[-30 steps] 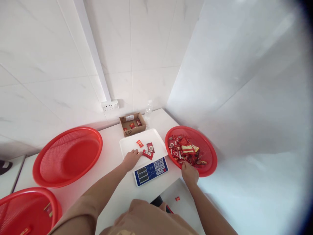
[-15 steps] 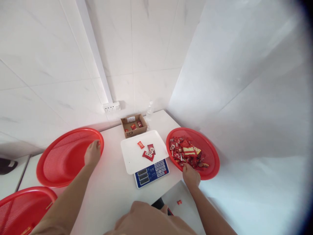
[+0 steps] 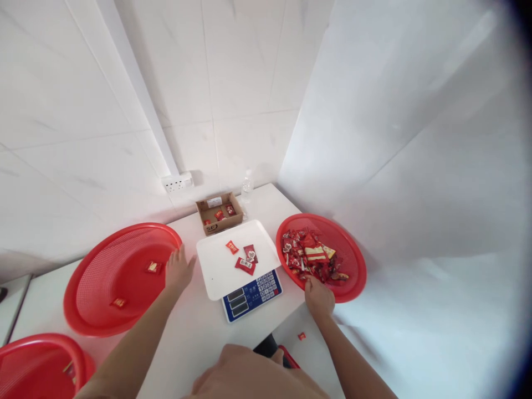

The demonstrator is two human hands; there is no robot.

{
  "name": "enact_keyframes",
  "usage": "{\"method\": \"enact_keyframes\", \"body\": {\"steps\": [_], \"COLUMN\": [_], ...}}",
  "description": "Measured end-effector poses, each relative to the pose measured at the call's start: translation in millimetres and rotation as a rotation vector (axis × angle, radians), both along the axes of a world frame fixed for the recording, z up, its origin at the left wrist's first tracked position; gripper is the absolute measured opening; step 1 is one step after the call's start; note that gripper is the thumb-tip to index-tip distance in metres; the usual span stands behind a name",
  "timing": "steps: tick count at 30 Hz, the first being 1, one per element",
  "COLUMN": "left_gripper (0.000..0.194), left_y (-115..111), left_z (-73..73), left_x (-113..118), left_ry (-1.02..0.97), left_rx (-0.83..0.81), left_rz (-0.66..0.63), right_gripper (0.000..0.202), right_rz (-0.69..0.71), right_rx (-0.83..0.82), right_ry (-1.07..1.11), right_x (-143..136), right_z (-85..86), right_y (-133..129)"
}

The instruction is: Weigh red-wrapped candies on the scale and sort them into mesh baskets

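My left hand is open beside the right rim of the left red basket, its thumb spread away from the fingers. Inside that basket lie two small red-wrapped candies, one near the far wall and one nearer me. My right hand is closed on the near rim of the right red basket, which holds a heap of red-wrapped candies. Between the baskets, a digital scale carries a white tray with a few wrapped candies on it.
A cardboard box with several candies stands behind the scale, next to a clear plastic bottle. Another red basket is at the lower left. One candy lies below the table's edge. Walls border the table behind and right.
My left hand has moved right, out from over the left basket, and its fingers have opened. Two candies now show in that basket. My right hand remains on its basket's rim.
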State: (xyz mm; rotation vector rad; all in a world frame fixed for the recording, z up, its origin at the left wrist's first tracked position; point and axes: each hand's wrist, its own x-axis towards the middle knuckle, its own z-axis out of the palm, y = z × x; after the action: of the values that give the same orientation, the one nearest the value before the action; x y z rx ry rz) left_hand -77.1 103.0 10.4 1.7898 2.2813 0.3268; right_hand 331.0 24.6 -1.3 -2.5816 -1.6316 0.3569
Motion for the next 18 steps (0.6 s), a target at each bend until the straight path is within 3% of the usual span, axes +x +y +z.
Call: {"method": "enact_keyframes", "body": {"steps": [4, 9, 11, 14, 18], "left_gripper": [0.062, 0.091, 0.095, 0.082, 0.049], "left_y": [6.4, 25.6, 32.7, 37.4, 37.3], "left_z": [0.5, -5.1, -7.3, -8.7, -7.7], "left_x": [63.7, 128.4, 141.7, 152.7, 158.9], "left_ry": [0.050, -0.013, 0.006, 0.046, 0.073], "left_rx": [0.067, -0.148, -0.187, -0.150, -0.059], "left_rz": [-0.401, -0.539, -0.701, -0.903, -0.896], "right_gripper": [0.041, 0.042, 0.041, 0.041, 0.041], "right_rz": [0.001, -0.009, -0.012, -0.008, -0.006], "right_rx": [-0.009, -0.029, -0.029, -0.035, -0.046], "right_ry": [-0.004, 0.012, 0.015, 0.000, 0.007], "right_x": [-0.9, 0.8, 1.6, 2.3, 2.3], "right_z": [1.9, -0.2, -1.8, -2.9, -2.4], "right_y": [-0.4, 0.4, 0.9, 1.4, 1.3]}}
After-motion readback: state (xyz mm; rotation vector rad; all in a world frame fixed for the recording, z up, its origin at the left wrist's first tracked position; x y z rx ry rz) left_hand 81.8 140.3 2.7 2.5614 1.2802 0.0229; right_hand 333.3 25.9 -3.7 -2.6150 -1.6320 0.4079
